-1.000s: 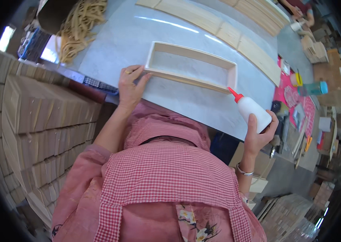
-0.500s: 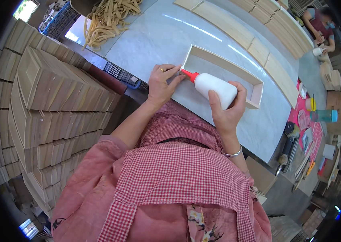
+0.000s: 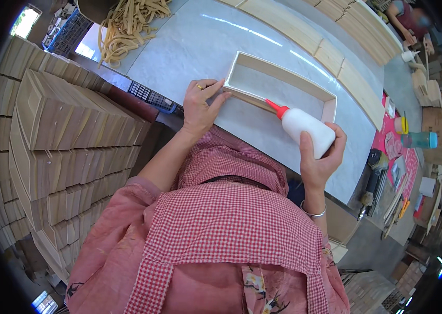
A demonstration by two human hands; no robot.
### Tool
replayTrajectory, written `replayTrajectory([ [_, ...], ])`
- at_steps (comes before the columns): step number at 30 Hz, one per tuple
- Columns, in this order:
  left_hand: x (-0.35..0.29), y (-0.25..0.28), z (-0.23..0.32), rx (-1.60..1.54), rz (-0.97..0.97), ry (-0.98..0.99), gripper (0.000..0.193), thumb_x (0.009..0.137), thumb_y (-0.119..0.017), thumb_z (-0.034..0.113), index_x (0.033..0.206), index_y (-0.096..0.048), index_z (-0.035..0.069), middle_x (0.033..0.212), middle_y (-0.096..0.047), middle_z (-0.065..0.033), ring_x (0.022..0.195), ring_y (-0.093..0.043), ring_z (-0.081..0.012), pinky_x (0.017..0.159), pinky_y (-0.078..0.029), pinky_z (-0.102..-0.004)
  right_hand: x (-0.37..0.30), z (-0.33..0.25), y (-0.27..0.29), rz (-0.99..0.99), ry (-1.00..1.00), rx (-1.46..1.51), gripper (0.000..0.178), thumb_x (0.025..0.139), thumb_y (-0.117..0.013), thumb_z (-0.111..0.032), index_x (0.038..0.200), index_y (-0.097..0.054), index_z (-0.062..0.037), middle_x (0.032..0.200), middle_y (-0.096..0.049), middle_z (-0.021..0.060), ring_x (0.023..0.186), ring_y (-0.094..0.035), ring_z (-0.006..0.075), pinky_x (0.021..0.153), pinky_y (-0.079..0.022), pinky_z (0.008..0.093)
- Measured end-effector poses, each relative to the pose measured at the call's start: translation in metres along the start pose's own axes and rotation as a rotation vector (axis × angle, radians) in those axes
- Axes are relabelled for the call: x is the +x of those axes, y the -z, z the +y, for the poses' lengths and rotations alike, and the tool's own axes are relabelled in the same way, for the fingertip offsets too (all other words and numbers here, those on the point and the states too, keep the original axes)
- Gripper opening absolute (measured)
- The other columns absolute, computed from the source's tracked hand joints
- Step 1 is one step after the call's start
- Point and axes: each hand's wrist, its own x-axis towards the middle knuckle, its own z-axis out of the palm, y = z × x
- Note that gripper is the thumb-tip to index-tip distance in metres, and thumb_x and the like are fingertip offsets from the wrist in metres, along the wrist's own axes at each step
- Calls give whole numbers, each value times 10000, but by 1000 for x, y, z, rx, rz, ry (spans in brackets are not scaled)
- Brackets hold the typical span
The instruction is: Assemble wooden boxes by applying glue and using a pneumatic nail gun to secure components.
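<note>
A narrow rectangular wooden frame (image 3: 329, 109) rests on the pale table, its middle showing the tabletop. At its near left corner my left hand (image 3: 201, 103) is closed, thumb and forefinger pinching the wood. A white squeeze bottle (image 3: 307, 131) with a red pointed nozzle is in my right hand (image 3: 323, 163), fingers wrapped round its base. The bottle lies tilted, its tip pointing left and up over the frame's near long side. White glue-like stuff shows along the left end's edge.
Tall stacks of wooden frames (image 3: 74, 112) stand at my left. Thin wood strips (image 3: 330, 57) lie along the table's far side. Curled tan bands (image 3: 127, 31) are heaped far left. Beyond the right edge stand a teal bottle (image 3: 417, 139) and a co-worker (image 3: 406, 23).
My right hand has drawn the bottle right and toward me, so its nozzle has left the frame's left corner. My left hand still pinches that corner.
</note>
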Motion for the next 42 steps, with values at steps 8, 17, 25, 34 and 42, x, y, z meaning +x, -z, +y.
replayTrajectory([
  [8, 0, 2, 6, 4, -13, 10, 334, 801, -808, 119, 1123, -767, 39, 1066, -700, -79, 951, -588, -230, 840, -507, -315, -12, 15, 46, 99, -46, -94, 525, 810, -801, -127, 1239, -515, -28, 1139, -594, 134, 935, -604, 243, 826, -520, 342],
  [17, -1, 4, 1, 35, -40, 17, 334, 823, -804, 128, 1137, -758, 24, 1083, -698, -91, 958, -581, -220, 834, -504, -304, -21, 28, 92, 223, -94, -199, 441, 869, -759, -125, 1239, -535, -42, 1152, -588, 123, 985, -592, 236, 855, -519, 337],
  [25, 2, 3, 6, 15, -57, 39, 330, 833, -800, 128, 1142, -755, 21, 1096, -695, -92, 974, -579, -219, 840, -501, -301, -22, 42, 112, 294, -93, -229, 439, 874, -760, -131, 1238, -534, -35, 1141, -588, 121, 976, -592, 233, 843, -533, 347],
  [34, 2, 7, 5, 68, -106, 90, 325, 863, -761, 93, 1172, -724, 0, 1131, -674, -105, 1016, -597, -245, 895, -496, -318, -3, 74, 137, 487, -294, -93, 440, 855, -770, -166, 1188, -531, -9, 1100, -580, 129, 938, -569, 234, 866, -487, 344],
  [42, -5, 13, -6, 35, -140, 106, 331, 877, -757, 80, 1179, -694, -40, 1183, -649, -130, 1059, -596, -252, 926, -488, -329, 117, 183, 222, 625, -263, -509, 458, 750, -808, -229, 989, -479, -17, 898, -548, 113, 780, -540, 242, 748, -498, 347],
])
